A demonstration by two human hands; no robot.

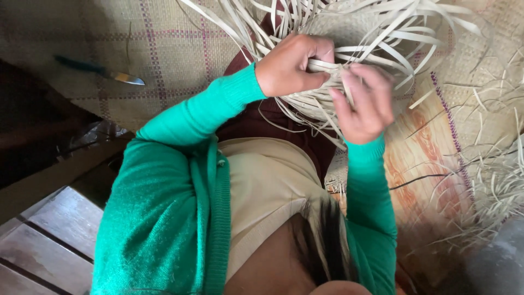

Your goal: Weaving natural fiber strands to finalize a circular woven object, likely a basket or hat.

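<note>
Since I'm bent low over my lap, the nearest things in view are the green cardigan (180, 218) and the maroon cloth (256, 123) across my knees. The cloth gives the work a soft place to rest.

Just past that, both hands meet on the woven piece (305, 104), which lies on my lap and tilts up towards me, I'd say so I can see where the strands cross. My left hand (289, 65) is closed into a loose fist, with the thumb pressed against the fingers to pinch a small bundle of flat pale strips. That grip looks meant to stop the crossing from slipping apart. My right hand (364, 104) touches the same spot from the other side. It is half closed, with the fingers curled over the strands and their tips on the weave. I can't tell whether it grips one strip or only presses down.

Beyond the hands, the loose strips (398, 41) fan outward, free and unwoven, away from my fingers. Under everything lies a checked floor mat (164, 49), with an orange-patterned mat (420, 153) to the right. Spare strands (496, 180) are heaped on the right, near my right arm. A knife (117, 76) with a dark handle lies flat on the mat to the left, well apart from both hands.
</note>
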